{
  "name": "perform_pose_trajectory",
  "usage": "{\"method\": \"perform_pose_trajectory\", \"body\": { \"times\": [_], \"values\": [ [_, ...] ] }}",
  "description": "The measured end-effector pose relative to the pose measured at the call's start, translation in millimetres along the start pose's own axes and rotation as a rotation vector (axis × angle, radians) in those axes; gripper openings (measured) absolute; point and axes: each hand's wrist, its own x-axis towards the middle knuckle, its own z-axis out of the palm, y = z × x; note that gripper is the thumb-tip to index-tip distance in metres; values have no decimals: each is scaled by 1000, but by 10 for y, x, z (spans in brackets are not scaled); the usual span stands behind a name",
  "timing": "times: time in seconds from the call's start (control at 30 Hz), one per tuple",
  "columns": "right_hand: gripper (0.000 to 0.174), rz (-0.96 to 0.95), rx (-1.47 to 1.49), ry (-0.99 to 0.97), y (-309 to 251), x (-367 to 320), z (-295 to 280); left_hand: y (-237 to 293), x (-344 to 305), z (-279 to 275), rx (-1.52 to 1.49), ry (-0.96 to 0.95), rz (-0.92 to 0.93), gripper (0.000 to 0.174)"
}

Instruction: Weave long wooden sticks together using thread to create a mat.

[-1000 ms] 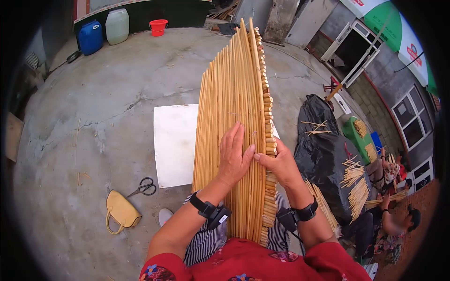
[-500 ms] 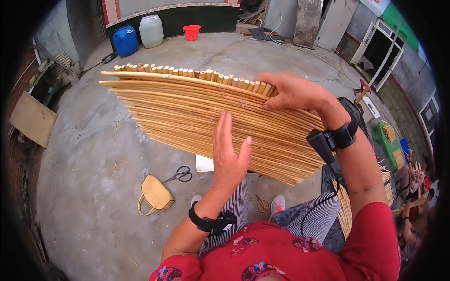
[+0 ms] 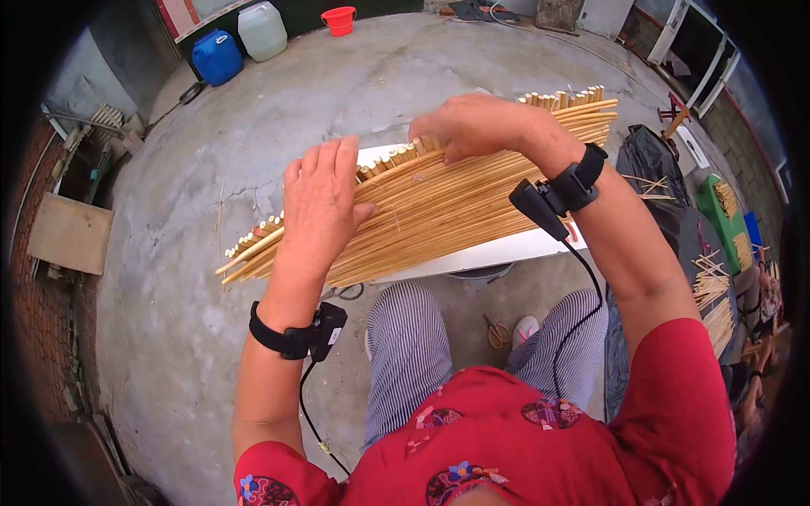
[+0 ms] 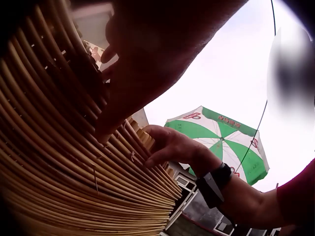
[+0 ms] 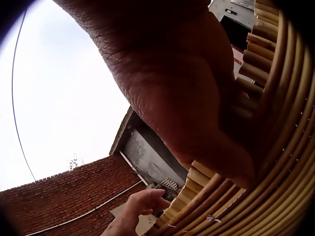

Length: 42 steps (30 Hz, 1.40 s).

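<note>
A mat of thin tan stalks (image 3: 472, 202), tied with bits of thread, lies slanted across the front of the person, over a white board (image 3: 506, 249). Short cut stalk ends (image 3: 396, 158) stick up along its far edge. The left hand (image 3: 321, 198) holds that edge left of the middle, thumb on the near face and fingers over the far side. Farther right, the right hand (image 3: 481, 122) grips the same edge, its thumb (image 5: 238, 174) pressed on the stalks. The right fingertips are hidden behind the edge.
Scissors (image 3: 496, 331) lie on the concrete by the right shoe. Black plastic sheeting (image 3: 654, 160) with loose stalks (image 3: 713, 282) spreads at the right, beside a green container (image 3: 717, 211). Blue (image 3: 217, 57) and whitish (image 3: 262, 32) jugs and a red bucket (image 3: 339, 20) stand at the back.
The mat has turned from upright to crosswise and now slants down to the left over the white board. The left hand has moved from the mat's face to its far edge.
</note>
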Motion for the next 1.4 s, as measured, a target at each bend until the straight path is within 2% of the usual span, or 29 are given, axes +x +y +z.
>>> {"method": "perform_pose_trajectory", "body": {
  "times": [0.1, 0.13, 0.23, 0.33, 0.43, 0.53, 0.6, 0.7, 0.8, 0.93, 1.03, 1.13, 1.23, 1.33, 1.4],
  "values": [
    [50, 42, 46, 19, 150, -38, 96, 86, 177, 153, 15, -69, 84, 85],
    [50, 51, 58, 28, 207, -66, 133, 154, 203, 189, 29, -102, 63, 83],
    [55, 83, 98, 159, 375, -83, 356, 316, 230, 287, 70, -159, 29, 76],
    [53, 16, 101, 368, 460, -128, 558, 362, 249, 402, 85, -139, 46, 70],
    [39, -117, -157, 1189, 455, -327, 776, 414, 311, 443, 105, -128, 79, 67],
    [22, 398, 662, 816, 236, -642, 1144, 425, 357, 504, 132, -111, 100, 66],
    [23, 337, 1133, 495, 218, -615, 1528, 463, 382, 507, 154, -104, 114, 65],
    [25, 340, 1343, 489, 82, -389, 1821, 549, 424, 501, 163, -109, 98, 65],
    [24, 373, 1503, 422, -32, -204, 1758, 550, 397, 503, 173, -108, 85, 68],
    [22, 280, 1486, 361, -44, -61, 1828, 573, 383, 520, 220, -84, 64, 64],
    [22, 236, 1566, 419, -110, 2, 1928, 609, 379, 548, 202, -73, 61, 65],
    [26, 302, 1433, 474, -160, 40, 1953, 569, 368, 533, 201, -57, 69, 64],
    [29, 308, 1145, 468, -129, -35, 1836, 589, 366, 541, 207, -69, 54, 64],
    [29, 383, 1073, 419, -310, -231, 1814, 563, 356, 563, 219, -83, 47, 65],
    [28, 305, 906, 287, -533, -593, 2036, 489, 423, 560, 236, -65, 50, 68]
  ]
}}
